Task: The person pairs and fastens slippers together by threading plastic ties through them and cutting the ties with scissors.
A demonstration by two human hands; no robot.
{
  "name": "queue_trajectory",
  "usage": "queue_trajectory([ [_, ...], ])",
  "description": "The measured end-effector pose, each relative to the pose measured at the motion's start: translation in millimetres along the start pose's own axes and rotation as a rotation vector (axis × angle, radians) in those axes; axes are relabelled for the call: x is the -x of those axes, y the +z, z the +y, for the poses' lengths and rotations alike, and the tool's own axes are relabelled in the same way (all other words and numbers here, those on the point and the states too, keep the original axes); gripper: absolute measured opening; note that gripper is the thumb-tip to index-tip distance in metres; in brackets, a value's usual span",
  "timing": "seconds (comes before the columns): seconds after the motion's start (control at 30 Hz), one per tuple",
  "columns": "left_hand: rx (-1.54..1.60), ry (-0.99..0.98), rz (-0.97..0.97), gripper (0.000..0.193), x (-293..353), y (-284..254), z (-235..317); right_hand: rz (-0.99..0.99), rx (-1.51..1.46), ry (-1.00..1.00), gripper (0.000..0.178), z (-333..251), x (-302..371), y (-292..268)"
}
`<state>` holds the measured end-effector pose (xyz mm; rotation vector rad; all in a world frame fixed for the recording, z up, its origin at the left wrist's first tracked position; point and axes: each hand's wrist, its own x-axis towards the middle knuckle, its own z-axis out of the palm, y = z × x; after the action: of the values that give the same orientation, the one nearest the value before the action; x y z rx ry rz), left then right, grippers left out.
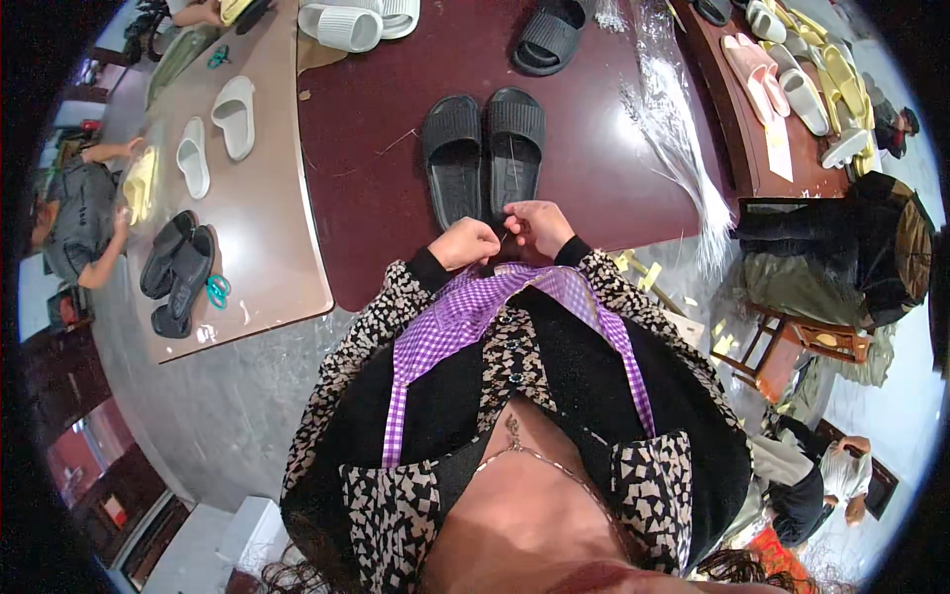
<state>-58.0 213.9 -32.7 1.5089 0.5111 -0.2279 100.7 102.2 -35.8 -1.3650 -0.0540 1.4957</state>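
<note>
A pair of black slide slippers (456,183) lies side by side on the dark red table (371,218) in front of me, straps at the far end and heels toward me. Just at the heels, my left hand (465,245) is closed in a pinch. Close beside it, my right hand (537,229) also pinches, thumb against forefinger. Whatever thin thing they hold is too small to make out. A faint pale line runs over the right slipper's insole, near my right fingers.
A bundle of thin clear-white strands (683,148) lies along the table's right side. More black slippers (550,40) and white slippers (344,27) sit at the far edge. Teal-handled scissors (218,290) lie on the left table (267,228). A person (84,218) works beyond it.
</note>
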Motion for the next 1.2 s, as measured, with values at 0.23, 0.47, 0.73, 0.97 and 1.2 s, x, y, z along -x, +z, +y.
queue_trajectory([
  [0.23, -0.785, 0.291, 0.427, 0.014, -47.6, -21.7, 29.9, 0.023, 0.036, -0.104, 0.022, -40.4, -54.4, -7.5],
  [0.47, -0.895, 0.278, 0.651, 0.014, -77.0, -8.9, 41.2, 0.066, 0.100, -0.233, 0.022, -63.2, -66.6, -14.9],
  [0.73, -0.940, 0.287, 0.710, 0.007, -93.3, -5.4, 26.2, 0.315, 0.728, -0.349, 0.034, -111.9, -69.5, -54.6],
  [0.97, -0.978, 0.289, 0.675, 0.005, -102.1, -8.7, 30.1, 0.640, 1.201, -0.508, 0.044, -149.2, -122.6, -46.8],
  [1.2, -0.958, 0.285, 0.656, 0.005, -109.7, -12.4, 37.7, 0.653, 1.299, -0.441, 0.038, -148.7, -157.6, -44.5],
])
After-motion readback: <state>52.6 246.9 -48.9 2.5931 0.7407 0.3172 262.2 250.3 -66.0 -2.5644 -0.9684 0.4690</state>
